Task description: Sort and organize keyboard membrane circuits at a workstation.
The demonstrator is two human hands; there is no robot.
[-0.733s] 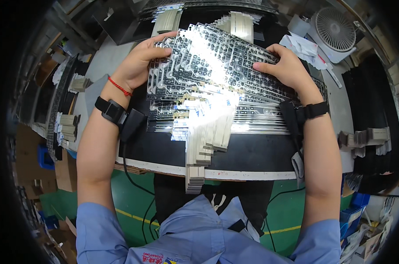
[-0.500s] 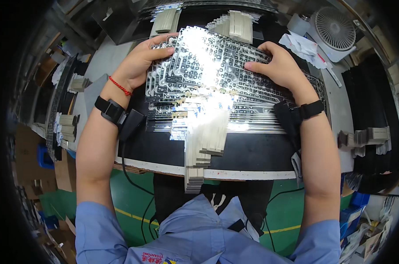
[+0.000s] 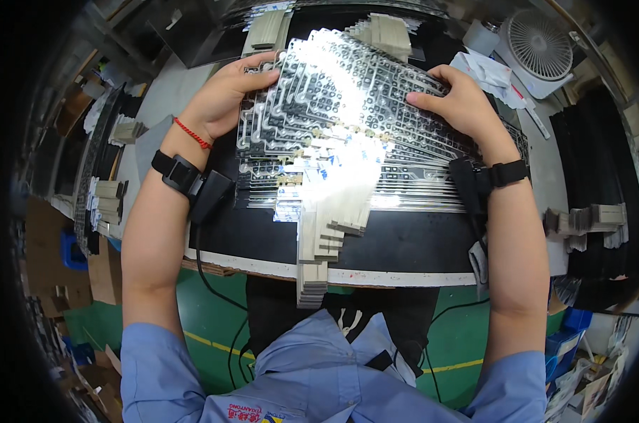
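Observation:
A fanned stack of printed flexible circuit sheets (image 3: 319,92), clear with black and silver tracks, lies tilted in front of me. Its pale flat tails (image 3: 337,204) hang toward me, stepped over the table's near edge. On the left side my left hand (image 3: 231,92) is closed on the sheets' edge, thumb on top and fingers partly hidden beneath. My right hand (image 3: 467,106) grips the upper right edge, its thumb across the top sheet. Glare washes out the middle of the stack. Lower layers rest on the black tabletop (image 3: 397,240).
Two more bundles of sheets with pale tails (image 3: 266,32) (image 3: 388,35) lie at the back. A white fan (image 3: 538,46) stands at the back right beside a white packet (image 3: 483,74). Further bundles (image 3: 594,218) sit on the right. Cables hang below both wrists.
The upper sheets have spread further into a fan, with their far edge raised. My right hand has moved slightly right; the tails' ends have shifted slightly right and up.

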